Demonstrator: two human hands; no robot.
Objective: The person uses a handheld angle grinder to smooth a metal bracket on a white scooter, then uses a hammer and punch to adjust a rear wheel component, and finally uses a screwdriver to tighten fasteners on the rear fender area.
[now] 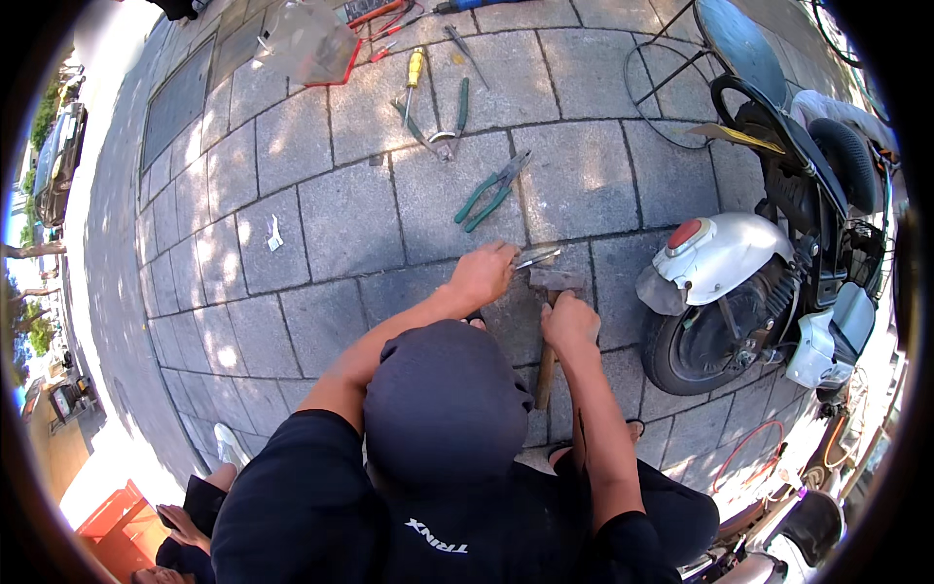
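My right hand [571, 325] is closed round the wooden handle of a hammer [557, 280], gripping it close under the metal head; the handle's end points back toward me. Just left of the hammer head, my left hand [484, 274] pinches a thin, shiny metal piece [538, 258] low over the paving; its exact kind is too small to make out. Ahead of my hands lie green-handled pliers [494, 192]. Farther off, a second green-handled tool [443, 142] lies with its handles spread, beside a yellow-handled screwdriver [415, 70].
A white and black scooter [725, 258] stands close on the right, rear wheel toward my right arm. A clear, red-edged container [309, 44] sits at the far left, near a slim metal tool [467, 55]. A white scrap [274, 234] lies on the paving. Another person's hand [183, 526] shows lower left.
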